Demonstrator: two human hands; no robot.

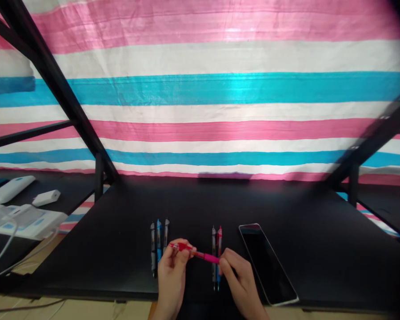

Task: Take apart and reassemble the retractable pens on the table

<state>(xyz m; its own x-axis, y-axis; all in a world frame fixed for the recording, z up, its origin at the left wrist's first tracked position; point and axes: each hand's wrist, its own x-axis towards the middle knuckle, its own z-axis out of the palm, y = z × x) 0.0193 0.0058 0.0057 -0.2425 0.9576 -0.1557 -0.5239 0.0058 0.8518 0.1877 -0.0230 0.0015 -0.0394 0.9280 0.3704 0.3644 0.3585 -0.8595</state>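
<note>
A red pen with a pink grip (208, 258) is held level between my two hands above the table's front part. My left hand (173, 271) is closed around its red clip end. My right hand (236, 271) pinches the other end, so the tip is hidden by the fingers. Left of my left hand lie a dark pen (153, 249), a blue pen (159, 238) and another dark pen (166, 231), the last partly covered by that hand. Under the held pen, near my right hand, a dark pen (214, 249) lies beside a pen with a red top and blue lower part (219, 235).
A smartphone (268, 264) with a dark screen lies right of my right hand on the black table (120, 249). Black metal bars (63, 93) slant up at both sides. Striped sheeting (220, 129) hangs behind. On the left are a white power strip (50, 222), a charger (46, 197) and cables.
</note>
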